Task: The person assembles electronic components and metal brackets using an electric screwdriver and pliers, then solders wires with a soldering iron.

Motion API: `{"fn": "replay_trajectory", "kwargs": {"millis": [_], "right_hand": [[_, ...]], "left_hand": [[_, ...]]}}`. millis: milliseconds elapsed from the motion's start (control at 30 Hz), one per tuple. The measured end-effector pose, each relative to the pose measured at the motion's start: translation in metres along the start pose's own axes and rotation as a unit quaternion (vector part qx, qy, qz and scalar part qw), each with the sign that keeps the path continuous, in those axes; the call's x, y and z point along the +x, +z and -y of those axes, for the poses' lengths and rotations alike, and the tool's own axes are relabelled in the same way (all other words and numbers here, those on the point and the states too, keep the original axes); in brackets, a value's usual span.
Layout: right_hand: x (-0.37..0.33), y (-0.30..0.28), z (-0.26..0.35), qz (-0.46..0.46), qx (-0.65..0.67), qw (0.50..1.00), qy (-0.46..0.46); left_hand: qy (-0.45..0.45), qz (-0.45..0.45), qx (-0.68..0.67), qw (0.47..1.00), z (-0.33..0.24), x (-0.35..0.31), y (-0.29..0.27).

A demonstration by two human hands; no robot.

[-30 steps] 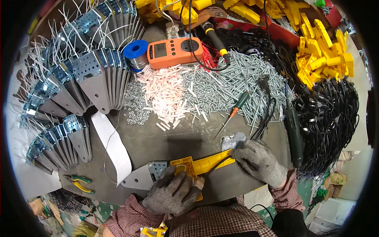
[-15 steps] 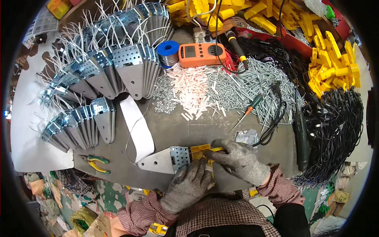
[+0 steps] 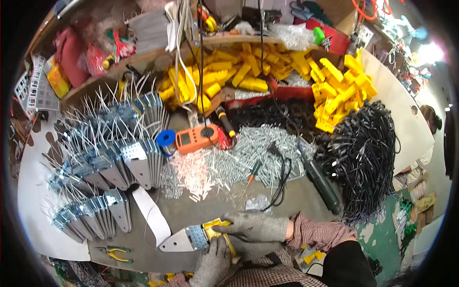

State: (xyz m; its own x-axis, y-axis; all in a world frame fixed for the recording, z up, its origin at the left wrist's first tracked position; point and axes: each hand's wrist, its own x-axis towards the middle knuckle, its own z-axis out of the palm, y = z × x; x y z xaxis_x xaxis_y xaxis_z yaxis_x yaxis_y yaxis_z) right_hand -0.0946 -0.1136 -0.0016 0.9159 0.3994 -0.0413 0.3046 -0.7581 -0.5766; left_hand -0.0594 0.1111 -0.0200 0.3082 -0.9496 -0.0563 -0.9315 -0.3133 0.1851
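On the near middle of the bench, a grey tapered metal bracket (image 3: 178, 242) lies flat, with a perforated plate at its right end. A yellow plastic part (image 3: 213, 229) meets that end. My right hand (image 3: 258, 226), in a grey work glove, grips the yellow part from the right, fingers bent over its upper side. From below, my left hand (image 3: 213, 265), also gloved, closes its fingers on the yellow part's lower edge, close to the perforated plate. My fingers partly cover the joint between both pieces. A white paper strip (image 3: 152, 217) runs up from the bracket's left end.
Bracket stacks with white wires (image 3: 136, 160) fill the left. Pliers (image 3: 117, 253) lie at the front left. Beyond my hands are screws (image 3: 267, 155), pale tubes (image 3: 191, 170), an orange meter (image 3: 196, 138), a solder spool (image 3: 166, 139) and a screwdriver (image 3: 253, 173). Black cables (image 3: 366, 162) heap at the right.
The view has tilted upward and shifted right, bringing in the back shelf. Both hands stay at the yellow part; my right hand now lies flatter along its upper side.
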Motion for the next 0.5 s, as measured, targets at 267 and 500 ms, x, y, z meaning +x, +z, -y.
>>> {"fn": "replay_trajectory", "kwargs": {"millis": [267, 500], "right_hand": [[0.007, -0.221, -0.164, -0.504, -0.071, 0.832, 0.222], [0.113, -0.302, -0.367, -0.337, -0.462, 0.748, 0.336]], "left_hand": [[-0.036, -0.147, -0.067, 0.986, -0.021, -0.014, 0.017], [-0.006, -0.072, 0.037, 0.997, -0.009, -0.002, 0.007]]}}
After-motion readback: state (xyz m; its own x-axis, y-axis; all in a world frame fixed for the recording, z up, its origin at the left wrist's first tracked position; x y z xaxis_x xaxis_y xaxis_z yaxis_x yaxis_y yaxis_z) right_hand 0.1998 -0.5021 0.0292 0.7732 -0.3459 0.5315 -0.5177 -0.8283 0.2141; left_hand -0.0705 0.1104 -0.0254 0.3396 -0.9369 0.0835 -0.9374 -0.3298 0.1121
